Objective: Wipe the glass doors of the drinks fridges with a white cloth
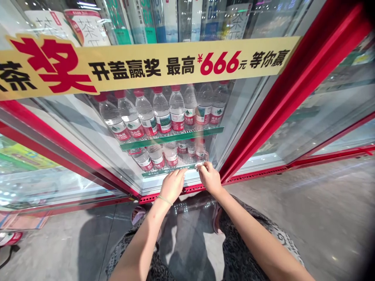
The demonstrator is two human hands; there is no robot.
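My right hand [210,177] is closed, its fingertips pinching a small crumpled white piece [199,164] that looks like tissue or cloth. Just to its left is my left hand [172,184], fingers bent and held together; whatever is in them, if anything, is hidden. Both hands are in front of the lower part of a glass cooler door [202,136]; whether they touch the glass I cannot tell. Behind it, red-capped water bottles [163,113] stand upright on a green-edged shelf [175,137], with several more bottles [171,154] on the shelf below.
A yellow promotional strip [146,64] crosses the door at upper height. Red frames [281,93] separate it from neighbouring doors. Drinks with larger labels [88,25] stand on the upper shelf. Grey floor [328,218] lies below, and a red-labelled bottle [11,237] is at the left edge.
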